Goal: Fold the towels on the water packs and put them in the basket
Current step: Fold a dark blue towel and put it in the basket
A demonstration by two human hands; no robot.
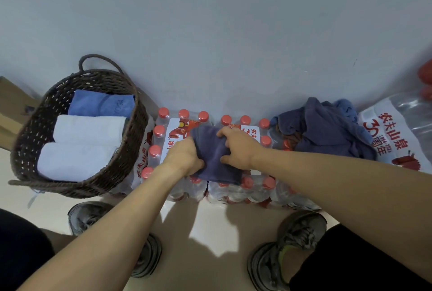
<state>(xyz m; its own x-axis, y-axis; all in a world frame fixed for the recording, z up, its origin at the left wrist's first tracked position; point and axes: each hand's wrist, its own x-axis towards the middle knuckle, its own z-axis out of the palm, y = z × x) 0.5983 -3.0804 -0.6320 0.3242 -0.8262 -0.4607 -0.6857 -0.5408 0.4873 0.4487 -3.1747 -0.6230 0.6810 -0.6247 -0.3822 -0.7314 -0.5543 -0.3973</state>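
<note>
Dark blue towel [214,150], folded small, lies on the water packs [184,131]. Left hand [184,158] and right hand [237,148] both grip it. Basket [77,188] holds three folded towels: one blue [100,103], two white [88,128].

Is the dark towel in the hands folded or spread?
Folded: the dark towel is a compact thick rectangle, gripped by left hand and right hand.

Navy towel [216,150], red-capped water packs [184,124], brown basket [30,136]
</note>
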